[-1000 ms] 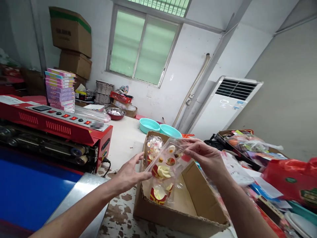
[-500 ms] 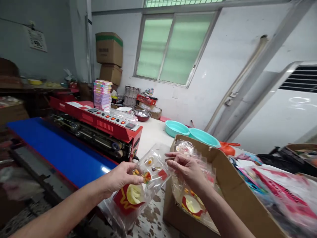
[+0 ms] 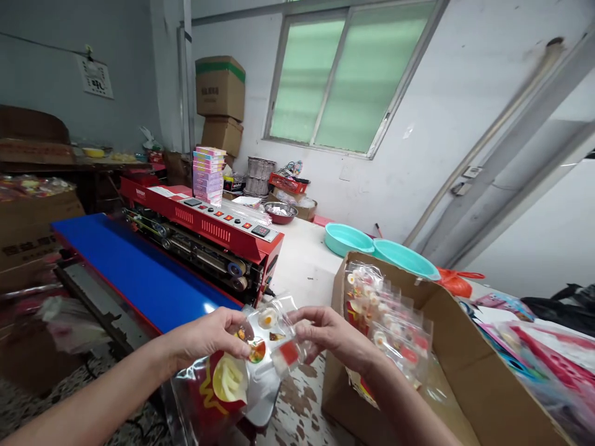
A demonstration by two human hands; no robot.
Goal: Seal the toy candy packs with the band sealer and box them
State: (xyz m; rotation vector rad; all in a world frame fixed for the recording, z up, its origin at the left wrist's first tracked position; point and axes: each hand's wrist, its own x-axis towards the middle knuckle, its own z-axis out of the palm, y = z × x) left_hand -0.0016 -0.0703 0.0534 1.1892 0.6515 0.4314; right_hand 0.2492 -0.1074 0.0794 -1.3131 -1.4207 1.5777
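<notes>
A clear plastic bag (image 3: 263, 384) of miniature food pieces is held in front of me. Inside show a fried egg piece (image 3: 268, 318), a red square piece (image 3: 288, 353) and a red carton with pale fries (image 3: 229, 379). My left hand (image 3: 216, 337) pinches the bag's left side, thumb on top. At its upper right edge, my right hand (image 3: 325, 334) has its fingers closed on the plastic. Right of the bag stands an open cardboard box (image 3: 469, 359) with several similar filled bags (image 3: 390, 316) in a row; my right forearm crosses its near side.
A red sealing machine (image 3: 204, 229) with a blue conveyor belt (image 3: 134, 266) stands to the left. Two turquoise basins (image 3: 348, 238) sit behind the box. Stacked small boxes (image 3: 208, 176) and a metal bowl (image 3: 280, 212) are farther back. Pink packaging (image 3: 553, 353) lies at far right.
The view has turned a little left. My right hand has come lower and to the left along the bag's edge. The bag has shifted left and stays in my left hand.
</notes>
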